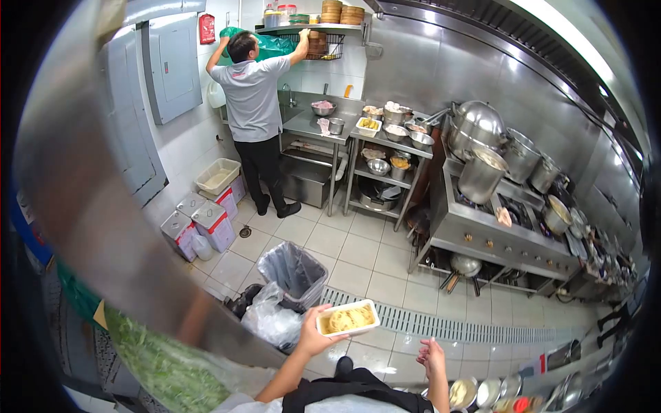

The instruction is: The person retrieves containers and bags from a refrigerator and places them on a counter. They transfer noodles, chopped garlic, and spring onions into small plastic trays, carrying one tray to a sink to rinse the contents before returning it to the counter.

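Observation:
My left hand [313, 332] grips the near left side of a white rectangular food container [372, 318], its thumb and fingers around the rim. Inside lies a heap of yellow noodles [350, 317]. The container is held in the air above the tiled floor, close to the drain grate. To the right of it my right hand [432, 356] hangs apart with its fingers loosely spread, holding nothing and touching nothing. A trash bin [295, 267] lined with a plastic bag stands just beyond my left hand.
At the back left a person [252, 103] reaches up to a wire shelf with a green bag. A stove [502, 244] with large pots runs along the right. A drain grate [468, 331] crosses the floor. Bagged greens [162, 365] lie lower left; several bowls [489, 392] stand lower right.

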Demonstrator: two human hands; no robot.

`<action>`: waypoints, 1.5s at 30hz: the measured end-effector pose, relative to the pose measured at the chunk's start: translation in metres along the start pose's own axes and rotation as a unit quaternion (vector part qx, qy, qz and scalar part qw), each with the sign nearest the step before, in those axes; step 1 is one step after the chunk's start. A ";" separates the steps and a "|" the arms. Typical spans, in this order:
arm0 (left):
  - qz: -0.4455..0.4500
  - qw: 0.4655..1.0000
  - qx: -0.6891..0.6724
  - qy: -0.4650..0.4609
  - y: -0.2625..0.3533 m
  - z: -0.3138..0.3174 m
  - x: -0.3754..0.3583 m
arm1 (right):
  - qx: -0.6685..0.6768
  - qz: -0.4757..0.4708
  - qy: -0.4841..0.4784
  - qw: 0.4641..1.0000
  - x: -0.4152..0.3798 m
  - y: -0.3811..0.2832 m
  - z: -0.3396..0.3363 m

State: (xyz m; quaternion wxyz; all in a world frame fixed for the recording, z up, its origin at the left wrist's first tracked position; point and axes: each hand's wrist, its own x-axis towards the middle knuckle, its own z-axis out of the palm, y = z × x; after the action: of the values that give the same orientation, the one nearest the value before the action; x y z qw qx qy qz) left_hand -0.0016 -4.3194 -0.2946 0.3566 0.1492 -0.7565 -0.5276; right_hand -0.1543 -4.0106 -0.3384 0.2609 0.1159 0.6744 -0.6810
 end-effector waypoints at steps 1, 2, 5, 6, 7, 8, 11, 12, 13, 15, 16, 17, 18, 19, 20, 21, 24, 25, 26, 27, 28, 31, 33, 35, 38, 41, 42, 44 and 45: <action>0.000 0.998 0.056 0.008 0.001 -0.002 0.029 | -0.003 -0.004 -0.010 1.000 0.026 -0.024 0.017; -0.016 0.995 0.093 0.023 0.003 -0.004 0.054 | -0.012 -0.013 -0.041 0.999 0.051 -0.048 0.037; -0.037 0.985 0.143 0.092 -0.022 -0.011 0.119 | -0.066 -0.037 -0.144 0.987 0.125 -0.118 0.114; -0.044 0.978 0.170 0.115 -0.035 -0.014 0.138 | -0.083 -0.038 -0.180 0.979 0.155 -0.133 0.140; -0.046 0.975 0.168 0.137 -0.050 -0.018 0.155 | -0.101 -0.038 -0.214 0.971 0.181 -0.146 0.164; -0.064 0.966 0.202 0.150 -0.061 -0.023 0.172 | -0.125 -0.041 -0.253 0.958 0.199 -0.165 0.191; -0.112 0.941 0.220 0.232 -0.110 -0.029 0.222 | -0.178 -0.053 -0.342 0.921 0.266 -0.208 0.265; -0.118 0.931 0.229 0.257 -0.129 -0.030 0.243 | -0.202 -0.061 -0.388 0.897 0.291 -0.218 0.286; -0.140 0.926 0.225 0.269 -0.146 -0.031 0.264 | -0.216 -0.065 -0.406 0.886 0.316 -0.228 0.306; -0.148 0.927 0.216 0.270 -0.178 -0.030 0.318 | -0.223 -0.054 -0.422 0.877 0.373 -0.238 0.336; -0.161 0.928 0.204 0.268 -0.188 -0.030 0.347 | -0.234 -0.039 -0.435 0.869 0.395 -0.247 0.350; -0.164 0.924 0.212 0.271 -0.197 -0.024 0.379 | -0.234 -0.041 -0.436 0.868 0.417 -0.259 0.360; -0.168 0.924 0.212 0.271 -0.206 -0.017 0.410 | -0.252 -0.018 -0.416 0.874 0.437 -0.269 0.367; -0.152 0.929 0.216 0.259 -0.207 -0.009 0.449 | -0.271 0.006 -0.395 0.878 0.456 -0.283 0.372; -0.136 0.934 0.220 0.247 -0.211 -0.002 0.485 | -0.276 0.009 -0.394 0.877 0.475 -0.300 0.377; -0.120 0.939 0.218 0.238 -0.226 0.002 0.520 | -0.258 0.013 -0.381 0.888 0.492 -0.315 0.382; -0.060 0.951 0.224 0.206 -0.237 0.023 0.629 | -0.222 0.005 -0.352 0.909 0.554 -0.353 0.391; -0.038 0.955 0.227 0.189 -0.240 0.027 0.668 | -0.205 -0.015 -0.330 0.921 0.577 -0.362 0.394; -0.026 0.960 0.215 0.175 -0.245 0.032 0.707 | -0.205 -0.014 -0.334 0.920 0.600 -0.372 0.399; -0.004 0.965 0.209 0.159 -0.249 0.034 0.746 | -0.191 0.001 -0.311 0.931 0.622 -0.381 0.404; 0.017 0.969 0.202 0.144 -0.251 0.035 0.783 | -0.178 0.018 -0.286 0.941 0.640 -0.390 0.412; 0.026 0.970 0.196 0.139 -0.253 0.032 0.884 | -0.169 0.022 -0.302 0.938 0.693 -0.417 0.455; 0.027 0.965 0.201 0.165 -0.263 0.030 0.946 | -0.158 0.026 -0.337 0.928 0.733 -0.450 0.499; 0.000 0.957 0.219 0.192 -0.262 0.024 0.989 | -0.169 0.001 -0.394 0.903 0.762 -0.479 0.546; -0.003 0.942 0.253 0.222 -0.278 0.004 1.046 | -0.171 -0.033 -0.473 0.863 0.798 -0.542 0.640; -0.006 0.924 0.286 0.252 -0.297 -0.023 1.082 | -0.176 -0.074 -0.519 0.833 0.838 -0.604 0.737; -0.014 0.918 0.301 0.258 -0.303 -0.034 1.092 | -0.161 -0.095 -0.527 0.829 0.859 -0.618 0.770; -0.026 0.917 0.308 0.251 -0.318 -0.063 1.115 | -0.107 -0.163 -0.503 0.842 0.883 -0.650 0.837; -0.021 0.919 0.315 0.237 -0.324 -0.081 1.130 | -0.102 -0.170 -0.487 0.850 0.897 -0.664 0.870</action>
State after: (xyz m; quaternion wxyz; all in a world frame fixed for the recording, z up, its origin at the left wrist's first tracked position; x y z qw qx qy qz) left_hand -0.7864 -5.1850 -0.1401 0.4489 0.3908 -0.7734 -0.2182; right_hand -1.0763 -5.0707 -0.1704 0.4462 -0.3749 0.5356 -0.6111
